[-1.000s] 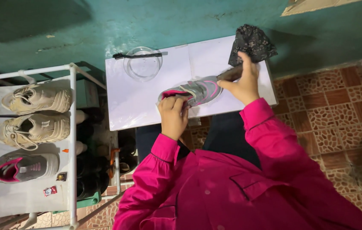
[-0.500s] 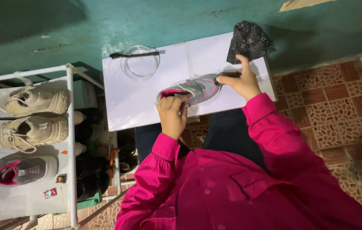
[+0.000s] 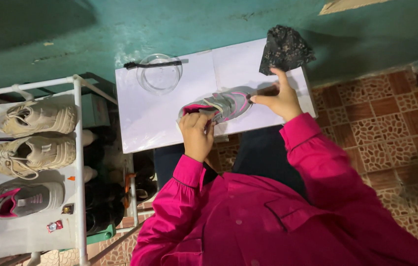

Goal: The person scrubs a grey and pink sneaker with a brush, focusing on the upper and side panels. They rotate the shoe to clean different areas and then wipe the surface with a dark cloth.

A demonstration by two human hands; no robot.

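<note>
Left hand (image 3: 196, 135) gripped heel of shoe (image 3: 218, 104) on white tabletop (image 3: 154, 123); right hand (image 3: 280, 97) pinched toe. We judged firm heel grip best kept shoe from sliding near bowl (image 3: 159, 74).

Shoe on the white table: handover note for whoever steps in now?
Left hand grips the heel end of the grey-pink shoe, which lies on the white table.
Right hand is at the toe end, touching it.
Glass bowl and black brush sit untouched at the far edge; dark cloth at the far right corner.
Matching shoe is on the rack.
Done or left: cannot tell.
</note>
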